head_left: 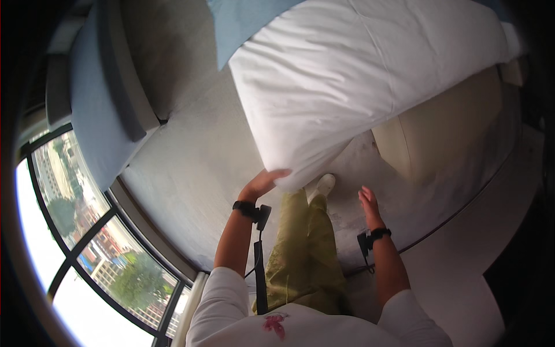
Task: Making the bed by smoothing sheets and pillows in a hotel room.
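A white duvet [324, 81] covers the bed and hangs toward me, its near corner drawn out to a point above the floor. At that corner my left hand [267, 181] is closed on the cloth, with part of the fingers hidden by the fabric. Apart from the bedding, my right hand [369, 203] is in the air to the right of my legs, its fingers stretched out and nothing in them. A light blue cloth [245, 26] lies at the far left edge of the duvet.
Below the duvet shows the beige side of the bed base [445, 127]. To the left stands a sofa [104, 98] with blue-grey cushioning, beside a large window [87, 231] with dark frames. A grey carpet [196, 139] covers the floor, and my white shoe [325, 183] is near the bed.
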A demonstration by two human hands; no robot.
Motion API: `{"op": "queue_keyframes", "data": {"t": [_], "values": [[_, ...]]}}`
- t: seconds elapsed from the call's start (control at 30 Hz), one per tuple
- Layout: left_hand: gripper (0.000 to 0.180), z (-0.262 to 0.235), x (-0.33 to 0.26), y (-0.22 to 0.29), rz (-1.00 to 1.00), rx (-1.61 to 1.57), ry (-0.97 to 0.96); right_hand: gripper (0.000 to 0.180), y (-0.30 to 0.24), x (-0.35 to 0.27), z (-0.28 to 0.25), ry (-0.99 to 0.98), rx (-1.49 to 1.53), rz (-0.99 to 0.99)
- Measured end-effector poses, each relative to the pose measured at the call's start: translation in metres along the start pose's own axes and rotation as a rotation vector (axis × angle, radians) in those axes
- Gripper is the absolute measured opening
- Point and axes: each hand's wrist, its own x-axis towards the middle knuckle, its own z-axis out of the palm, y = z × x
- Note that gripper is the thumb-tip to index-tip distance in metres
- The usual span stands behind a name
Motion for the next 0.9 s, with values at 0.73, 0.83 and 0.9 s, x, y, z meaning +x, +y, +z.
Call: {"op": "queue_keyframes", "data": {"t": [0.73,0.83,0.9], "values": [[0.046,-0.012,0.062,-0.111,0.031,0.419,0.317,0.032,0.024,0.106,0.13,-0.009,0.748,-0.007],[0.034,-0.004,0.09,-0.116,0.171,0.632,0.411,0.035,0.055,0.141,0.102,0.217,0.106,-0.18],[0.037,-0.016,0.098,-0.119,0.22,0.623,0.439,0.029,0.062,0.153,0.106,0.212,-0.077,-0.277]]}}
